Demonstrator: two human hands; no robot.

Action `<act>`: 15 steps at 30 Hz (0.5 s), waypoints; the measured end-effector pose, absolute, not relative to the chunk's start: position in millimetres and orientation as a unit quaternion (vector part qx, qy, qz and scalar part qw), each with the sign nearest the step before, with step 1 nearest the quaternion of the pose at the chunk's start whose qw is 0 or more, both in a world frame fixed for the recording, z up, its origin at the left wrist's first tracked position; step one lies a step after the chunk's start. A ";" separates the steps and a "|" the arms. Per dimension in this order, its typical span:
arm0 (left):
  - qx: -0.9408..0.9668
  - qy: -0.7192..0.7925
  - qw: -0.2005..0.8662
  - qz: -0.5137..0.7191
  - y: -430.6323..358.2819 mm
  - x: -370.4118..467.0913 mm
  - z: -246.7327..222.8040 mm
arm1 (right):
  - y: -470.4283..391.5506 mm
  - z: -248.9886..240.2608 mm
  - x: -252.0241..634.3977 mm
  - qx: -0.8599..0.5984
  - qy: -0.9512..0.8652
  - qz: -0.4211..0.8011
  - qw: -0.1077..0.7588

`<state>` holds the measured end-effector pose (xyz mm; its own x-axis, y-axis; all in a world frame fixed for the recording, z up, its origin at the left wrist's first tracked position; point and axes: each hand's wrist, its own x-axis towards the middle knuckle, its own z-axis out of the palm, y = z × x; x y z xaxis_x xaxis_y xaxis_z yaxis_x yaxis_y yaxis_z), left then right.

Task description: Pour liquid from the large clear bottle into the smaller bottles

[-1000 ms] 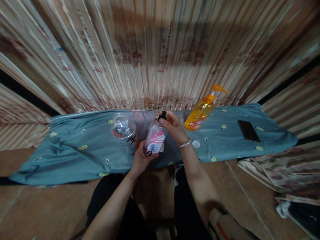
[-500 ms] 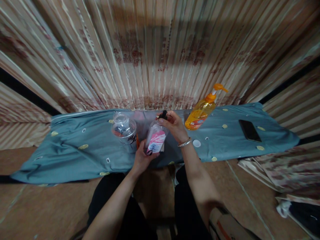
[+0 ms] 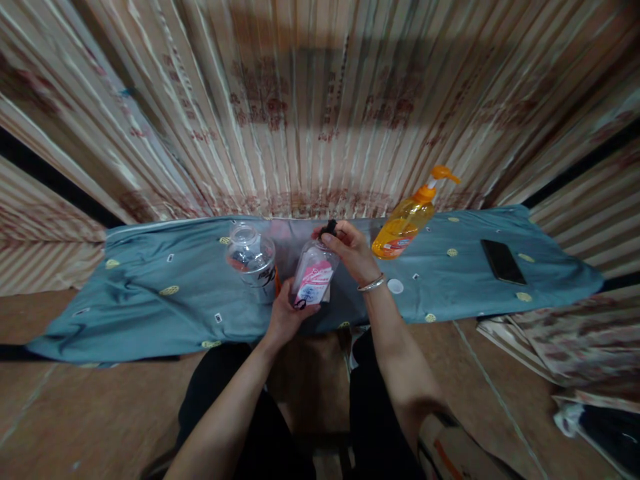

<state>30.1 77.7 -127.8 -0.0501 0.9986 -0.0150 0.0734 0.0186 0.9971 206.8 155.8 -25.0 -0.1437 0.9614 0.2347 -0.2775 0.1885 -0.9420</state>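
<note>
A clear bottle [image 3: 316, 275] with a pink and white label leans slightly to the right in front of me. My left hand [image 3: 289, 312] is wrapped round its lower left side. At the neck, the fingers of my right hand [image 3: 353, 248] close on the bottle's black top [image 3: 329, 230], whose exact shape is partly hidden by them. Just left of the bottle stands a clear plastic cup [image 3: 251, 257] with a domed lid and dark lettering. Something orange shows between the cup and my left hand.
An orange pump bottle [image 3: 403, 227] stands right of my right hand. A small white disc [image 3: 395, 286] and a black phone [image 3: 503, 261] lie on the blue-green cloth [image 3: 195, 267]. A pleated curtain [image 3: 310, 153] hangs behind the table.
The view has shifted slightly. Both hands keep their hold on the clear bottle and its black top, with little visible movement of the fingers.
</note>
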 end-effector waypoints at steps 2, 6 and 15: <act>0.501 0.532 0.476 0.490 77.7 29.4 -128.5 | 154.4 -23.0 207.0 -0.313 -0.533 0.562 0.549; 0.501 0.530 0.471 0.496 77.8 28.8 -128.8 | 153.3 -21.5 207.0 -0.298 -0.535 0.574 0.544; 0.502 0.527 0.474 0.496 77.5 28.5 -127.1 | 155.8 -25.6 204.5 -0.306 -0.536 0.565 0.548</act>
<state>28.5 77.5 -127.1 -0.0462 0.9989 -0.0012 0.0593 0.0039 0.9982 204.5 155.8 -25.6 -0.2121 0.9468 0.2419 -0.2915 0.1749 -0.9405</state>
